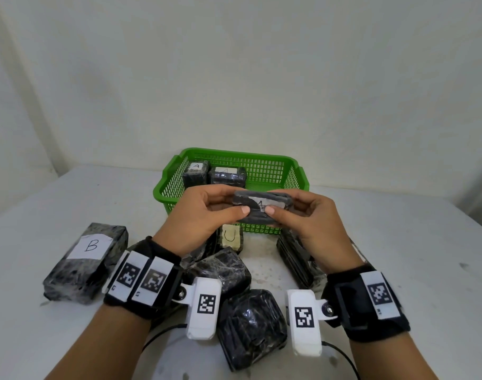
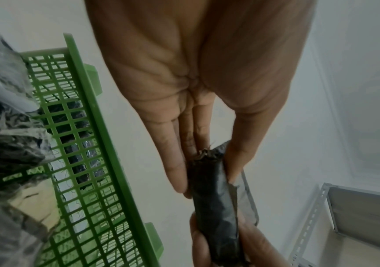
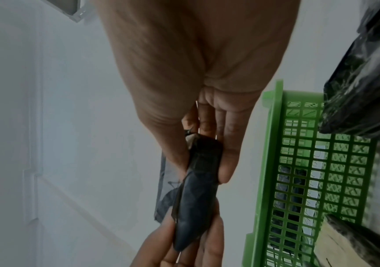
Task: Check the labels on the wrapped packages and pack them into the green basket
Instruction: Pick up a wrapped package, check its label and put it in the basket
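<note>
1. the held package [image 1: 261, 207], a flat black-wrapped one, is hanging in the air just in front of the green basket [image 1: 294, 176], its white label turned up toward the head camera.
2. the left hand [image 1: 207, 212] is pinching its left end between thumb and fingers, and the right hand [image 1: 303, 218] is pinching the right end the same way; both thumbs are lying on the label side.
3. the letter is partly hidden under the thumbs, though it is possibly an "a".
4. judging by this, the label check is the step in hand; the next move is calling for a short carry forward over the near rim and a lowering inside.
5. two packed packages [image 1: 215, 174] are already standing in the basket's left rear part, leaving its right side looking open, so that is where room is waiting.
6. the near rim is lying close under the hands, so the package is needing to clear it first.
7. on the desk [image 1: 412, 256], more packages are lying around the wrists: the "b" package [image 1: 86, 259] at the left, the "u" package [image 1: 230, 235] against the basket's front wall, and unlabelled-looking ones nearer the person.
</note>
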